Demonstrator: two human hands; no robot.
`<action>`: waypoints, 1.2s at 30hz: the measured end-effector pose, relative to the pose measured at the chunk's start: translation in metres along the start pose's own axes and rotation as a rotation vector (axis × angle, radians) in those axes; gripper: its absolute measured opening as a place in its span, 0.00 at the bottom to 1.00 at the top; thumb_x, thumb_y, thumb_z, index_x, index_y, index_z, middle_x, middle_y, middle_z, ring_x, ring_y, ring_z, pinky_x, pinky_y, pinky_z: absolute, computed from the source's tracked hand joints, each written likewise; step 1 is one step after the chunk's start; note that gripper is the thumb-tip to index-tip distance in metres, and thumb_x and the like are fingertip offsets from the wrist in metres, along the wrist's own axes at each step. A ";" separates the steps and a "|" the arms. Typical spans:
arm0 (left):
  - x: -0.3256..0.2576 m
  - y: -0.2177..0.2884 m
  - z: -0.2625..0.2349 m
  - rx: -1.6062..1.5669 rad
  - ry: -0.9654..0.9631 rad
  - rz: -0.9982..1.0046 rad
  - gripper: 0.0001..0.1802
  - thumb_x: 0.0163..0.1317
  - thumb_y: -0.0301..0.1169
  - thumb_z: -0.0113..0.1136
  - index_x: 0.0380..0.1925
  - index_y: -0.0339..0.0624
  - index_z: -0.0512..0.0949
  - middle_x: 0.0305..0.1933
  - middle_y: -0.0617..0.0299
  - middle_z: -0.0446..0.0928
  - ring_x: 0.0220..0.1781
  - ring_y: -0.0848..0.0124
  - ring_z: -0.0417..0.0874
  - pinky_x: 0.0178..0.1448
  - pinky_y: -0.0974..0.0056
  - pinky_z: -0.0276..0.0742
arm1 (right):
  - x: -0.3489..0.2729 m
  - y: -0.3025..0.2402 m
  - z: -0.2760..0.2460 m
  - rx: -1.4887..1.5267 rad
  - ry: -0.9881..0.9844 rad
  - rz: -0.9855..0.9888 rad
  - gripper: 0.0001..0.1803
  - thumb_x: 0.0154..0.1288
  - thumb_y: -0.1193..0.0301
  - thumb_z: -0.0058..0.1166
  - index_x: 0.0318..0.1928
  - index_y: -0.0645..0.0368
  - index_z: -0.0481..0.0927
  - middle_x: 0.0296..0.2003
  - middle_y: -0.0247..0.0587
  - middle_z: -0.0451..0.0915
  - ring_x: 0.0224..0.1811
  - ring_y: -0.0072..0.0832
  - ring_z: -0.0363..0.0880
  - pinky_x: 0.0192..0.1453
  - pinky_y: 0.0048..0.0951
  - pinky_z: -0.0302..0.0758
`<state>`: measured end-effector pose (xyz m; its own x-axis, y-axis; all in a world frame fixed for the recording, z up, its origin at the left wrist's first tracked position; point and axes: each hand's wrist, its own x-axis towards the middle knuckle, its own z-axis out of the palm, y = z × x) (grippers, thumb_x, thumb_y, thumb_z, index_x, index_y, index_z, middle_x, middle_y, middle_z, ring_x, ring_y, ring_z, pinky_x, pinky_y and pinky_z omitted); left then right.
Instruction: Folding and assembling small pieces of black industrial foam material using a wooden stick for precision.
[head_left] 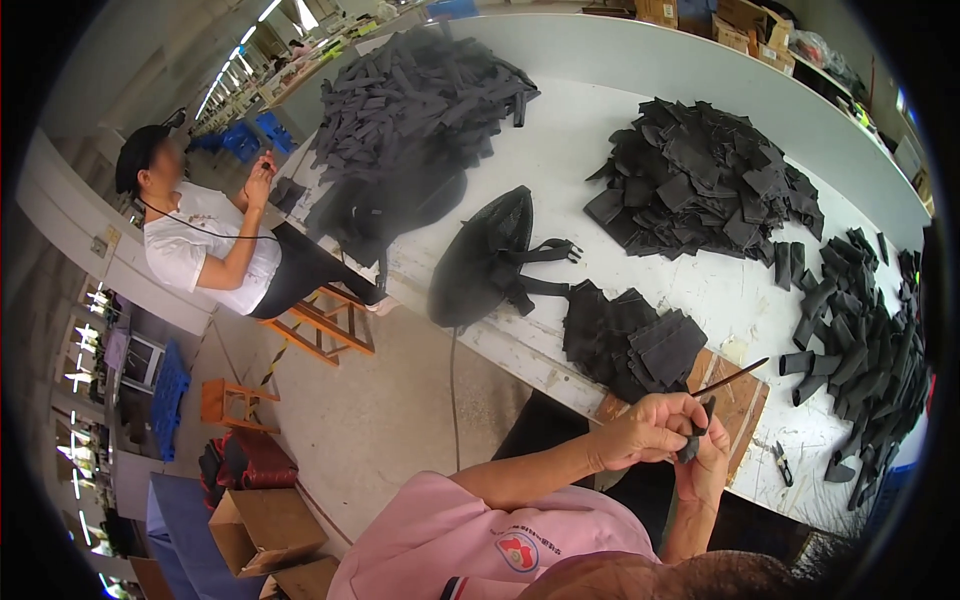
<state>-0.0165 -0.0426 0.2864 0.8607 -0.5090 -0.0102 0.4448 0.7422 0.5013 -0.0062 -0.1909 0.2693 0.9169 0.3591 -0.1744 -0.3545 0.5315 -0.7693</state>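
Black strip (pixel 692 440), small and likely soft and light, sits pinched between both hands just off the bench (pixel 640 110) edge. Left hand (pixel 640 432) fingers close over its upper end; right hand (pixel 706 462) fingers grip below. Best held by its ends. Stacked black pieces (pixel 632 340), a thin stick (pixel 728 378) and snips (pixel 781 463) lie nearby.

strip pile (pixel 420 95) table's far left | square pile (pixel 705 180) right of it | scissors (pixel 782 463) near edge
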 end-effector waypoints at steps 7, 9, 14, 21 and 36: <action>0.001 -0.003 0.026 1.041 0.259 0.513 0.21 0.49 0.16 0.54 0.47 0.36 0.68 0.33 0.59 0.75 0.22 0.80 0.71 0.24 0.77 0.66 | 0.002 -0.020 0.004 -0.185 -0.072 -0.332 0.14 0.57 0.62 0.54 0.27 0.60 0.70 0.30 0.33 0.68 0.31 0.18 0.64 0.39 0.18 0.60; 0.008 -0.009 0.028 1.177 0.312 0.710 0.17 0.50 0.16 0.55 0.42 0.35 0.71 0.32 0.58 0.76 0.27 0.79 0.74 0.28 0.76 0.69 | 0.005 -0.014 0.006 -0.313 0.014 -0.443 0.13 0.58 0.64 0.54 0.27 0.61 0.69 0.30 0.33 0.68 0.30 0.17 0.63 0.36 0.17 0.60; 0.011 -0.010 0.032 1.320 0.508 0.940 0.11 0.52 0.18 0.56 0.37 0.33 0.71 0.28 0.58 0.76 0.27 0.80 0.76 0.28 0.76 0.69 | 0.001 -0.023 0.009 -0.434 0.043 -0.371 0.12 0.59 0.66 0.52 0.27 0.61 0.70 0.27 0.31 0.69 0.27 0.15 0.63 0.32 0.16 0.61; 0.016 -0.015 0.013 0.638 0.464 0.472 0.05 0.56 0.20 0.53 0.30 0.35 0.67 0.25 0.64 0.71 0.30 0.84 0.73 0.31 0.77 0.69 | 0.000 -0.011 0.007 -0.398 0.134 -0.242 0.09 0.61 0.66 0.49 0.29 0.58 0.70 0.23 0.27 0.70 0.23 0.14 0.65 0.29 0.15 0.64; 0.018 0.011 0.050 0.433 0.111 0.199 0.13 0.54 0.21 0.55 0.41 0.34 0.69 0.28 0.65 0.72 0.25 0.83 0.72 0.24 0.78 0.67 | -0.009 -0.051 0.014 -0.405 0.016 -0.518 0.12 0.60 0.66 0.50 0.27 0.61 0.65 0.28 0.36 0.68 0.32 0.19 0.64 0.38 0.19 0.62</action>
<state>-0.0082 -0.0655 0.3356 0.9502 -0.3087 0.0419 0.1454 0.5586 0.8166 0.0004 -0.2106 0.3184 0.9540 0.1218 0.2740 0.2277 0.3002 -0.9263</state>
